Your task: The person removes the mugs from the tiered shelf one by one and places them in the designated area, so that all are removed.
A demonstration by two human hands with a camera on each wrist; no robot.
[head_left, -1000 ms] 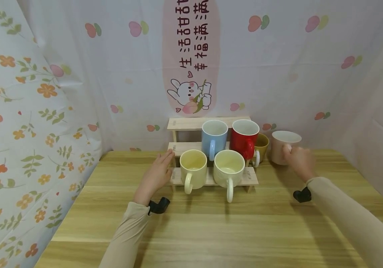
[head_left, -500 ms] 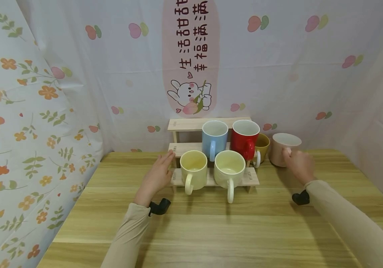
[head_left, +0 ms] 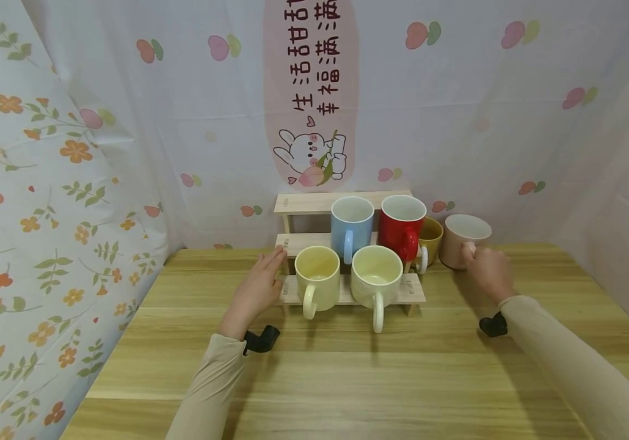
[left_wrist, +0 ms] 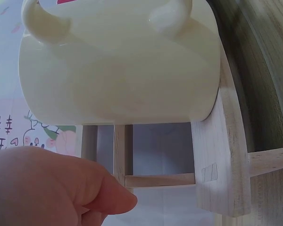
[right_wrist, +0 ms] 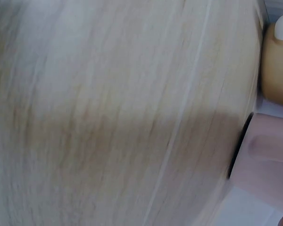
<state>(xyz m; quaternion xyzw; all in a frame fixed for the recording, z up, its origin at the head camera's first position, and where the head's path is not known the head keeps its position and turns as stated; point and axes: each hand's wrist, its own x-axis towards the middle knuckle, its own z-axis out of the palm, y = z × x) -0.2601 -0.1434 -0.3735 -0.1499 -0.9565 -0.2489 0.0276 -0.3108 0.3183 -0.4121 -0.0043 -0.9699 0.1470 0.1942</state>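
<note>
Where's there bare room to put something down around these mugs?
The table in front of the rack, between the sleeves; also the top shelf, left of the blue mug. Crowded: the rack's right side, where the red mug, mustard mug and pink mug bunch up by the right hand.

A flowered curtain (head_left: 45, 183) and a printed cloth (head_left: 210, 122) bearing a cartoon rabbit (head_left: 303, 154) enclose a homelike corner, where mugs (head_left: 352, 227) line a small wooden stand (head_left: 306, 243) on a wood-grain table (head_left: 391, 385); whether it is inside a home is unclear.
</note>
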